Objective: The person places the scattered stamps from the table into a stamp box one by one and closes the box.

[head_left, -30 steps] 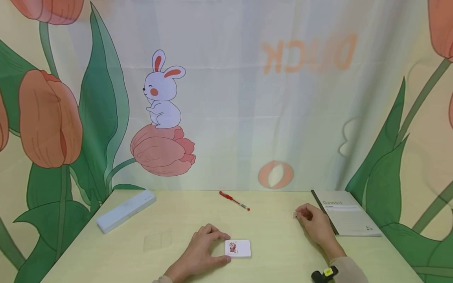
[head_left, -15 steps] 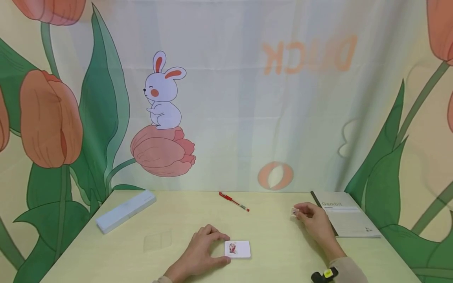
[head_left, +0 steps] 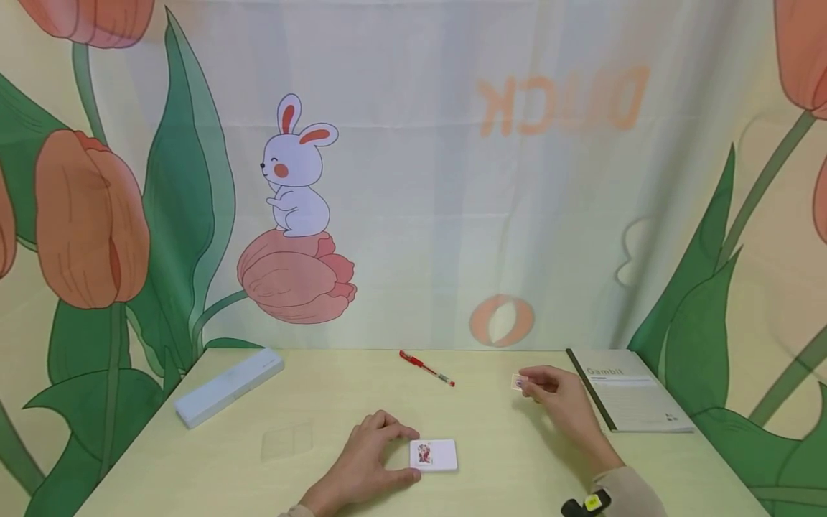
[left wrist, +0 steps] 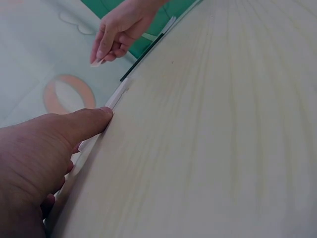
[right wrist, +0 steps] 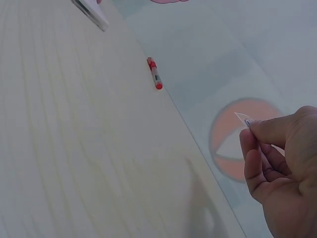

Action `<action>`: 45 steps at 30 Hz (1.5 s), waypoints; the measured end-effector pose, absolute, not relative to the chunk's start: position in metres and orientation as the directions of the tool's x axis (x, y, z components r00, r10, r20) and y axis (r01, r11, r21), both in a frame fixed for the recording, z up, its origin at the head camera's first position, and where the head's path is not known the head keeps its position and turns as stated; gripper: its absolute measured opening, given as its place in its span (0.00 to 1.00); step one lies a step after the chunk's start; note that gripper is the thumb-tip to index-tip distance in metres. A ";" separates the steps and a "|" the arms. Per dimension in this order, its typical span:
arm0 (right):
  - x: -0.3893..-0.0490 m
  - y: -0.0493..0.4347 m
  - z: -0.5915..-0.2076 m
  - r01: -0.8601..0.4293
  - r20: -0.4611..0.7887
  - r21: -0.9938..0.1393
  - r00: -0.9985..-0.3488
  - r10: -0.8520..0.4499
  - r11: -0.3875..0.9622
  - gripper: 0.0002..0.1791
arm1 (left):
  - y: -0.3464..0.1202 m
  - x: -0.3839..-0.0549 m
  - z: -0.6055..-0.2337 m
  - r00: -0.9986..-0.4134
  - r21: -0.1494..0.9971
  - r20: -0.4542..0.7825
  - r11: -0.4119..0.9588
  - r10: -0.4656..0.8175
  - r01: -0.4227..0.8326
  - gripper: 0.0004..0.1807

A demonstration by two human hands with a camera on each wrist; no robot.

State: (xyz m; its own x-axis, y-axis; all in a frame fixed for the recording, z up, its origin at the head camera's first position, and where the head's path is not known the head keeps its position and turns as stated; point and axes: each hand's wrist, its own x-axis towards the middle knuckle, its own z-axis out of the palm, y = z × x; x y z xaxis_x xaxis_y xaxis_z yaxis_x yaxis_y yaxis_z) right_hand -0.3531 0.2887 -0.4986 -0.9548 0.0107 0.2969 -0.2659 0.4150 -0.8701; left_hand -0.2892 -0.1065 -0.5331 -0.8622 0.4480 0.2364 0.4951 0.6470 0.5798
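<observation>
A flat white rectangular case (head_left: 444, 455) lies on the table near the front, with a small red-patterned sticker (head_left: 424, 453) on its left half. My left hand (head_left: 365, 459) holds the case at its left end, thumb at the near corner and a finger at the far one. In the left wrist view, the thumb (left wrist: 91, 121) presses along the case's edge. Off to the right, my right hand (head_left: 565, 402) pinches a small clear-edged sticker (head_left: 517, 382) with a tiny dark print between thumb and forefinger. The right wrist view shows this sticker (right wrist: 241, 117) raised above the table.
A red pen (head_left: 426, 368) lies at the back middle. To the right is a notebook (head_left: 639, 395) with a dark spine; at the back left, a long pale-blue box (head_left: 229, 388). A thin transparent sheet (head_left: 287, 440) lies left of my left hand. A printed curtain (head_left: 413, 179) hangs behind.
My right hand has moved left and slightly up, away from the notebook, carrying the small sticker, which shows more fully now. My left hand and the white case have stayed put.
</observation>
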 end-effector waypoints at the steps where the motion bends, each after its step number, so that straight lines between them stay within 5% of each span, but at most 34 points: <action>1: -0.352 0.286 -0.497 -0.270 0.297 -0.872 -0.955 0.003 0.409 0.13 | -0.107 -0.289 -0.533 -0.862 0.581 0.236 0.646 0.448 0.495 0.32; 20: -0.326 0.228 -0.482 -0.292 0.244 -0.915 -0.950 -0.195 0.277 0.12 | -0.106 -0.289 -0.532 -0.860 0.571 0.251 0.650 0.444 0.502 0.32; 45: -0.306 0.184 -0.514 -0.304 0.144 -0.864 -0.913 -0.382 0.401 0.04 | -0.106 -0.290 -0.532 -0.860 0.570 0.247 0.651 0.446 0.502 0.31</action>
